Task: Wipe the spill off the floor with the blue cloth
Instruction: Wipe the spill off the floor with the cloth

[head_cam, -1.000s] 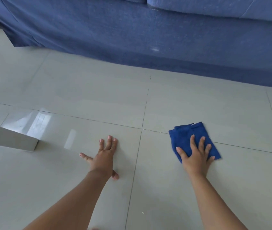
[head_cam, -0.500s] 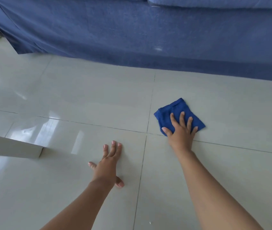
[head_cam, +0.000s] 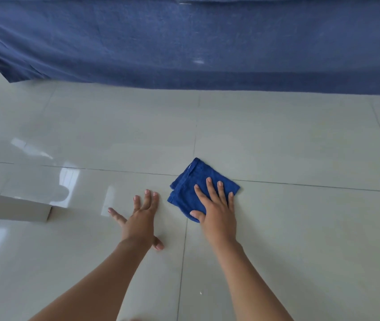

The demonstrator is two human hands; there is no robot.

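Pressing down with spread fingers [head_cam: 209, 184], our right hand [head_cam: 216, 213] lies flat on the blue cloth [head_cam: 192, 186], palm down, nothing gripped or pinched; the thumb reaches out to the cloth's near left edge, and the heel of the hand sits past the cloth's near edge, over bare tile. The cloth is folded into a rough square, turned so one corner points away from us, with a hemmed edge along its left side. It lies on the floor [head_cam: 300, 228] right where two grout lines cross, covering the crossing.

Our left hand [head_cam: 141, 222] is also flat on the floor, just beside the cloth's left edge but not touching it. Its fingers are open: three lie close together pointing forward, the little finger splays out to the left, and the thumb pokes out near the wrist on the right. It holds nothing. Both bare forearms run back toward the bottom of the view.

We cannot make out any spill on the glossy pale tiles; only bright reflections show, mostly to the left of our left hand.

Farther out, a pale grey slab-like object [head_cam: 10, 208] enters from the left edge, well apart from the hands. Across the top, a blue fabric cover [head_cam: 184, 42] hangs down to the floor.
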